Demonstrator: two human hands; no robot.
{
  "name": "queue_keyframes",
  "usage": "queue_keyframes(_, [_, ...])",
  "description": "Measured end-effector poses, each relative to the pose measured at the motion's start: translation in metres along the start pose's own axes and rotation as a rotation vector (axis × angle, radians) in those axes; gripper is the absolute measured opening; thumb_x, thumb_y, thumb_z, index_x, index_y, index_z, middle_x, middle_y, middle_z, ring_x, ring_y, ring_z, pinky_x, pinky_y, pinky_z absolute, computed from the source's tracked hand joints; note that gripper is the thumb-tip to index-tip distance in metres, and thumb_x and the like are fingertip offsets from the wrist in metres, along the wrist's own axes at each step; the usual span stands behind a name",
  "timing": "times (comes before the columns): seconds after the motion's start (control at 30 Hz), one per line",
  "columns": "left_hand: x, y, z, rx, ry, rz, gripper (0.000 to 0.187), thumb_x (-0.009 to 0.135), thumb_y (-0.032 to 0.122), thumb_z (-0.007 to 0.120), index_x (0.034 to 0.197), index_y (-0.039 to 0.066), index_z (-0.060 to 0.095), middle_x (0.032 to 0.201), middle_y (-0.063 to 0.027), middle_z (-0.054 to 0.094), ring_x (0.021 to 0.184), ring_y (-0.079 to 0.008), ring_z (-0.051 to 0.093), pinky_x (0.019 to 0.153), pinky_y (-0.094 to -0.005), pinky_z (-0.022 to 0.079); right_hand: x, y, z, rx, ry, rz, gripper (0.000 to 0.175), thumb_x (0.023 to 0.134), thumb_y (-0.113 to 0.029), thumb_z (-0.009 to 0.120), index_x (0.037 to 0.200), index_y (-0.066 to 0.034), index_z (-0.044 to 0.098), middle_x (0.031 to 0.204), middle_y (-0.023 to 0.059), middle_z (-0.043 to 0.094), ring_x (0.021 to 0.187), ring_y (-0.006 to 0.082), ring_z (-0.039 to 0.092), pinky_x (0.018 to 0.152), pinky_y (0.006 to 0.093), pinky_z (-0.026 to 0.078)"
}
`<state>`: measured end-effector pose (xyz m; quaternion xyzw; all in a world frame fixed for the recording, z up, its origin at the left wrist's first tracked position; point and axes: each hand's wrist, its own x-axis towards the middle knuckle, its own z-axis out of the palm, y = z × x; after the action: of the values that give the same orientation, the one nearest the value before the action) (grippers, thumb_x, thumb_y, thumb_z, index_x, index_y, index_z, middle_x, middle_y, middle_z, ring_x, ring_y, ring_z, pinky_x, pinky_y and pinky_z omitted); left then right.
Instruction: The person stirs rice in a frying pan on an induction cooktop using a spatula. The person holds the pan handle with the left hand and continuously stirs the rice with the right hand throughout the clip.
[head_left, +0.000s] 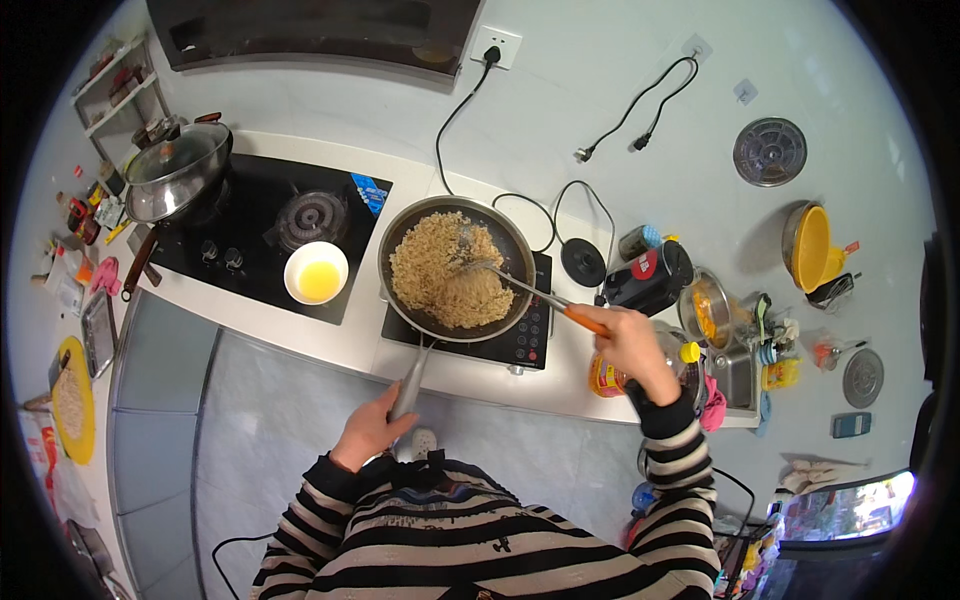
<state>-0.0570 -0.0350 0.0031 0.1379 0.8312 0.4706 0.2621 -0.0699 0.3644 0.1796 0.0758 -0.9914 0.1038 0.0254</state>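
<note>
A dark frying pan rests on a black portable electric cooktop. My left hand grips its grey handle at the near side. Brownish grains, which look like rice or oats, cover much of the pan. My right hand holds the orange-handled end of a metal utensil; its far end is in the grains, blurred. To the left of the pan, a white bowl with yellow liquid, perhaps beaten egg, stands on the black gas hob.
A lidded wok sits at the hob's far left. Right of the pan are a black round base, a black appliance, a yellow-capped oil bottle and a metal bowl beside the sink. A black cord runs down the wall behind.
</note>
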Motion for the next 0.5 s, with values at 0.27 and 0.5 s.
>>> queue_keyframes(0.27, [-0.002, 0.01, -0.005, 0.017, -0.04, -0.06, 0.076, 0.09, 0.044, 0.069, 0.151, 0.005, 0.045, 0.097, -0.0267, 0.071, 0.089, -0.0458, 0.069, 0.078, -0.0473, 0.056, -0.017, -0.015, -0.081, -0.287, -0.196, -0.019, 0.06, 0.065, -0.001, 0.075, 0.12, -0.0224, 0.077, 0.083, 0.0105, 0.07, 0.073, 0.0302, 0.068, 0.067, 0.0397, 0.055])
queue_keyframes(0.5, [-0.001, 0.001, -0.001, -0.001, 0.013, 0.036, 0.076, 0.091, 0.033, 0.072, 0.154, 0.003, 0.042, 0.066, -0.0125, 0.065, 0.048, -0.02, 0.062, 0.051, -0.0322, 0.05, -0.027, -0.007, 0.003, -0.085, -0.082, -0.033, 0.061, 0.074, -0.003, 0.065, 0.128, -0.0281, 0.072, 0.077, 0.0131, 0.065, 0.067, 0.0347, 0.067, 0.063, 0.0448, 0.055])
